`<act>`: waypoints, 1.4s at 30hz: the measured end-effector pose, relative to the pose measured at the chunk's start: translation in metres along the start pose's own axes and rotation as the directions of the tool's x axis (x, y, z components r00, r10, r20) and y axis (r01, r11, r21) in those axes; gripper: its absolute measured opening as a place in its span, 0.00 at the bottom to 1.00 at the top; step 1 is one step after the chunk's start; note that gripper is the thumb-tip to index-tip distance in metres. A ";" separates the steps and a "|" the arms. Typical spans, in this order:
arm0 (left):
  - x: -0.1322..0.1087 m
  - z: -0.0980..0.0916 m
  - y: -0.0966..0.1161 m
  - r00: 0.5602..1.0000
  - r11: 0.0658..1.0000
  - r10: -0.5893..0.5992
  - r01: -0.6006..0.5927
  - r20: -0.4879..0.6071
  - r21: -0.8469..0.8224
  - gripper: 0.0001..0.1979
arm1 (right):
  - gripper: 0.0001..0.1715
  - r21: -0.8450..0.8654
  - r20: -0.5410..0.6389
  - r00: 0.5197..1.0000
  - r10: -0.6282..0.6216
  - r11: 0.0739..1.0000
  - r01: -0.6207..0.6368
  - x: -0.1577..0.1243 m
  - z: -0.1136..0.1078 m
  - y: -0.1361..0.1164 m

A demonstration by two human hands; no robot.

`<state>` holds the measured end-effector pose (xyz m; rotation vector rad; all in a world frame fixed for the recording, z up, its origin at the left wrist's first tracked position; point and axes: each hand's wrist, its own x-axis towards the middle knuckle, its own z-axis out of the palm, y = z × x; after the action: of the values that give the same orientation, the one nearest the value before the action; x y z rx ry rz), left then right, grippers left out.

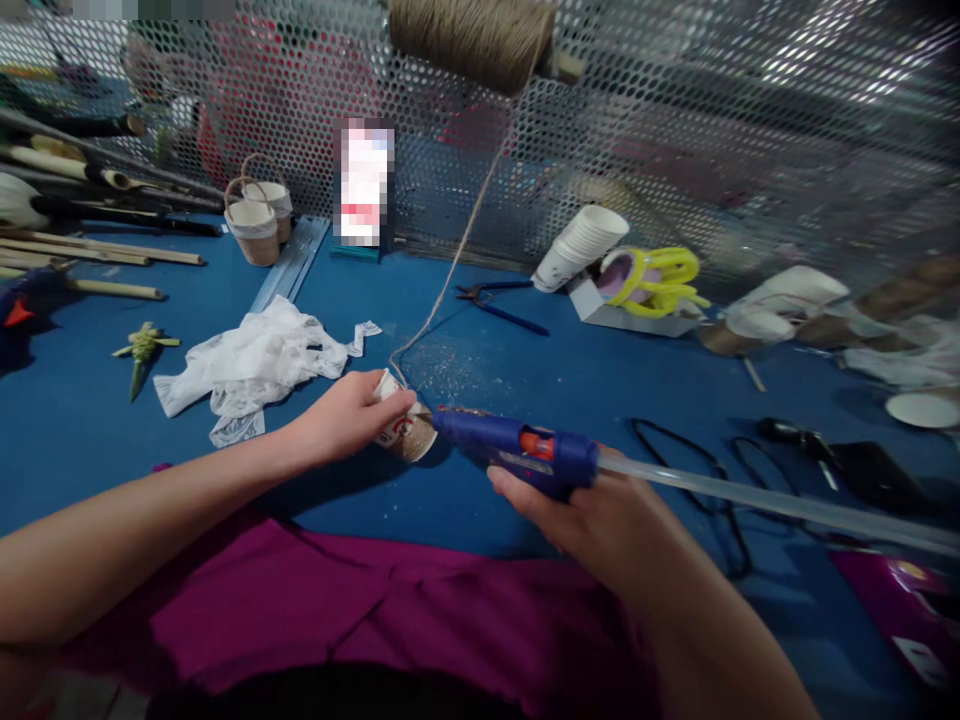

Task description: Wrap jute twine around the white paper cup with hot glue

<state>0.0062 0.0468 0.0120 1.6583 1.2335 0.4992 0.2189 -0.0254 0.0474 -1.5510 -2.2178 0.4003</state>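
My left hand point(360, 410) is closed around a paper cup point(409, 432), which lies tilted with its lower part wrapped in brown twine. In my right hand point(570, 510) is a blue hot glue gun point(495, 445), its nozzle at the cup's twine-wrapped side. A long clear glue stick point(750, 500) sticks out of the gun's back. From the cup, a strand of twine point(472, 215) runs up to a large spool point(472, 45) at the mesh panel. My left fingers cover part of the cup, and whether the nozzle touches it I cannot tell.
White lace point(262, 360) lies left of the cup, beside a small green woven piece point(142, 350). Pliers point(502, 303), stacked paper cups point(581, 245) and a box point(634, 305) with yellow cord stand behind. Two small baskets point(255, 235) and a phone point(364, 185) are along the mesh. A black cable point(690, 460) lies right.
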 end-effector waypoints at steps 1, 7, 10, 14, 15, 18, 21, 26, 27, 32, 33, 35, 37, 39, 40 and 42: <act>0.000 0.000 0.000 1.000 1.000 0.000 0.000 0.003 0.001 0.17 | 0.17 0.007 -0.001 1.000 0.008 1.000 -0.008 0.000 0.000 0.001; 0.000 0.001 -0.002 1.000 1.000 -0.005 0.005 0.018 0.002 0.17 | 0.18 0.015 0.027 1.000 -0.003 1.000 0.003 0.000 0.001 0.004; 0.000 0.000 -0.001 1.000 1.000 -0.002 0.002 0.020 0.002 0.17 | 0.17 0.015 0.040 0.999 -0.005 1.000 0.004 -0.001 0.001 0.005; 0.000 0.000 0.000 1.000 1.000 -0.002 0.001 0.010 0.013 0.17 | 0.13 0.033 0.080 0.996 -0.046 0.999 0.043 -0.004 0.001 0.007; 0.000 0.000 0.000 1.000 1.000 -0.002 0.002 0.008 0.015 0.17 | 0.12 0.036 0.080 0.996 -0.046 0.998 0.044 -0.004 0.001 0.007; 0.000 0.000 0.001 1.000 1.000 -0.001 0.001 0.013 0.002 0.17 | 0.13 0.032 0.042 0.999 -0.025 0.999 0.024 -0.003 0.001 0.005; 0.000 0.000 0.001 1.000 1.000 -0.004 0.004 0.012 -0.003 0.17 | 0.15 0.017 0.008 1.000 -0.025 1.000 0.025 0.000 0.000 0.003; 0.000 0.000 0.001 1.000 1.000 -0.010 0.010 0.020 0.009 0.18 | 0.15 0.028 0.032 0.999 -0.010 1.000 0.009 0.001 -0.001 0.001; 0.000 0.000 0.001 1.000 1.000 -0.013 0.013 0.024 0.008 0.18 | 0.14 0.029 0.034 0.999 0.003 1.000 -0.004 0.001 -0.001 0.001; 0.000 0.000 0.001 0.999 1.000 -0.021 0.021 0.032 0.001 0.18 | 0.14 0.001 0.019 1.000 0.023 1.000 -0.023 -0.001 0.002 0.003; 0.000 0.000 0.001 0.999 1.000 -0.022 0.022 0.032 -0.001 0.17 | 0.14 -0.010 0.015 1.000 0.021 1.000 -0.021 -0.001 0.003 0.004; 0.000 0.000 0.001 0.999 1.000 -0.017 0.017 0.030 -0.005 0.17 | 0.12 -0.021 0.026 1.000 -0.003 1.000 0.004 -0.002 0.003 0.006; -0.001 0.000 0.000 1.000 1.000 -0.005 0.005 0.023 -0.004 0.17 | 0.11 -0.022 0.037 0.999 -0.028 0.999 0.029 -0.003 0.004 0.007; -0.001 0.000 0.001 1.000 1.000 -0.001 0.001 0.015 0.004 0.17 | 0.11 -0.012 0.033 0.999 -0.038 0.999 0.039 -0.003 0.003 0.006; -0.001 0.000 0.001 1.000 1.000 -0.002 0.002 0.011 0.007 0.17 | 0.11 -0.006 0.024 0.999 -0.035 0.999 0.035 -0.003 0.003 0.005; -0.001 0.000 0.001 1.000 1.000 -0.006 0.006 0.009 0.009 0.16 | 0.12 0.003 0.007 1.000 -0.015 1.000 0.015 -0.003 0.002 0.002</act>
<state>0.0063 0.0462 0.0135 1.6623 1.2351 0.4824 0.2206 -0.0279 0.0446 -1.5320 -2.2317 0.4050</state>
